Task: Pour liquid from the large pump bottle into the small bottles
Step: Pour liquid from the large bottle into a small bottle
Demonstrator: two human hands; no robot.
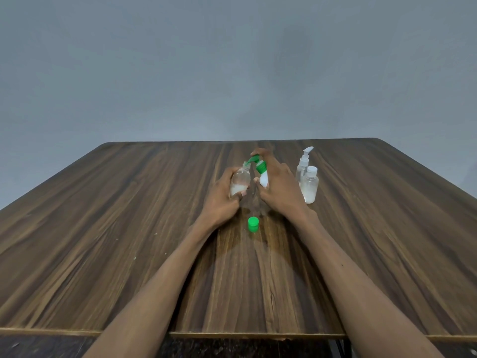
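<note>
A green cap [253,224] is lying on the table [103,228] near the person, between the two forearms and just short of the hands. To the right, two clear bottles are standing upright, touching or nearly so: a small pump bottle [303,165] with a white pump head behind, and a capped bottle [309,186] with a white lid in front, partly filled with white liquid. Nothing is standing between the hands and these bottles.

The left hand [222,200] is gripping a small bottle [240,182], fingers curled round its lower part, where white liquid is sitting; the bottle is leaning slightly right, its open neck pointing up. Just beside it, the right hand [278,184] is wrapping round a white bottle [263,179] with a green pump [255,161], thumb against the body and a finger lying over the pump top. The green spout is reaching left and touching or hovering right at the small bottle's neck; which one, I cannot tell. Both hands are working close together above the middle of the table, past the green cap.

The table is dark wood-grain with a lighter front edge. A plain grey wall [232,60] is filling the background behind it.
</note>
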